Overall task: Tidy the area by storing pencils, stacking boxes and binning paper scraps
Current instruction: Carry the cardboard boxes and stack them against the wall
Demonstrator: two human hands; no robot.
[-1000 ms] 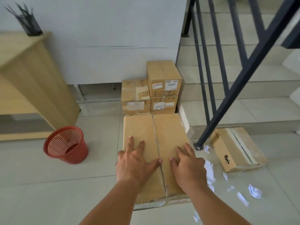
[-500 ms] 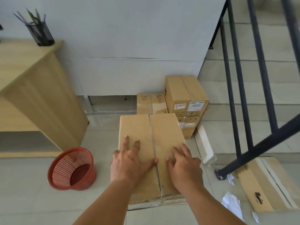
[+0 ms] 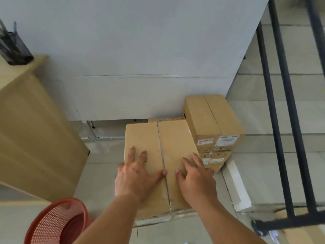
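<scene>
Both my hands lie flat on top of the large cardboard box [image 3: 149, 138], fingers straight and spread, gripping nothing. My left hand [image 3: 135, 175] presses the left flap and my right hand [image 3: 197, 178] the right flap, with the two thumbs pointing at each other across the taped seam down the middle. As far as I can see the box stands on the tiled floor [image 3: 102, 173], its far end close to the foot of the white wall [image 3: 140, 50]. Its right side is just beside a stack of smaller cardboard boxes [image 3: 212, 120] with white labels on their near faces, tucked in the corner where the wall meets the stairs [image 3: 263, 120]. The top edge of another carton [image 3: 164, 119] shows behind the big box. To the left stands a wooden desk [image 3: 35, 129], and on its far corner sits a black mesh pencil holder [image 3: 15, 51] with dark pencils [image 3: 3, 30] sticking up. A red mesh wastebasket [image 3: 58, 224] is on the floor near the desk, at my left forearm. On the right a black stair railing [image 3: 281, 120] runs down to the floor, and part of one more cardboard box [image 3: 297, 234] lies under its foot; the pale bit [image 3: 274, 233] beside it is too blurred for me to name.
</scene>
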